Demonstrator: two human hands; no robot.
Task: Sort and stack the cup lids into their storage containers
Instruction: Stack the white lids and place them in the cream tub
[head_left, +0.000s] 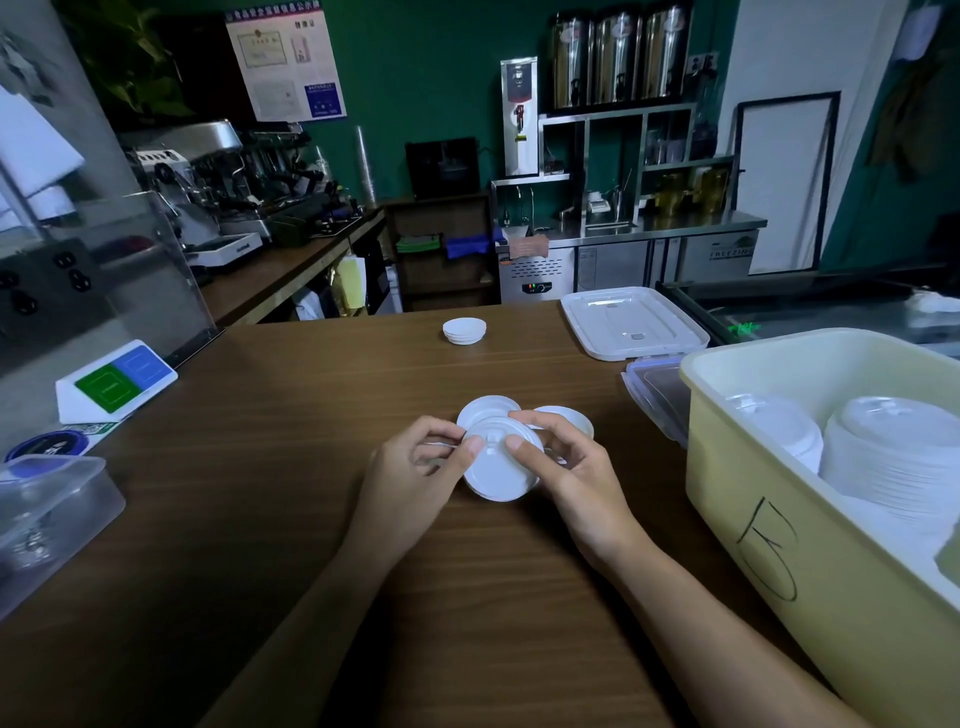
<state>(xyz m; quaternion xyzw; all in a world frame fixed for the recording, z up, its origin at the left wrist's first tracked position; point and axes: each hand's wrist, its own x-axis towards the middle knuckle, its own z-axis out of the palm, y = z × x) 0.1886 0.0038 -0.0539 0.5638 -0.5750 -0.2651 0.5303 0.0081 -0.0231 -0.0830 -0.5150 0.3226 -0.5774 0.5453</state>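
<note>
left hand (415, 470) + right hand (571, 467): fingers pinch lid (496, 475) | lids behind (488, 406) half-hidden | yellow bin (753, 519) cut off right

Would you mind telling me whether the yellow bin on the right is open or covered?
Open: the yellow bin has no cover on it, and stacked white lids show inside from above.

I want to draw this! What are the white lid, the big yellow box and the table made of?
The white cup lid looks like thin plastic, smooth and matte, with moulded ridges. The yellow storage bin seems thicker plastic, slightly glossy, with marker writing on its wall. The table shows brown wood grain; real wood or laminate, I cannot tell.
</note>
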